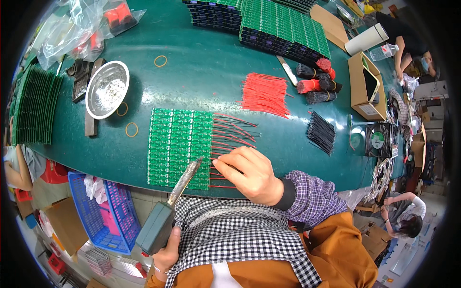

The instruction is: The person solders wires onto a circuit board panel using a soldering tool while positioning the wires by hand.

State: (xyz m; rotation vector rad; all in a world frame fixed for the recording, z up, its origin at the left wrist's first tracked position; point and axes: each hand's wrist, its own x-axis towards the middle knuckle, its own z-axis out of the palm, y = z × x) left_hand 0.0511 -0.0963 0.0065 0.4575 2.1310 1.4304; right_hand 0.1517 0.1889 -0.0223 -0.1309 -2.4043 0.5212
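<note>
Soldering iron (169, 207) gripped by left hand (166, 257), tip at green PCB panel (180, 146); right hand (250, 174) pinched on red wire (222, 163) at panel's rt edge; steel bowl (107, 89) upper-left, loose red wires (264, 93) upper-rt.

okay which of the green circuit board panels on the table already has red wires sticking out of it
The flat green panel beside the right hand, near the table's front edge: red wires fan from its right side. The stacks at the back and far left show none.
</note>
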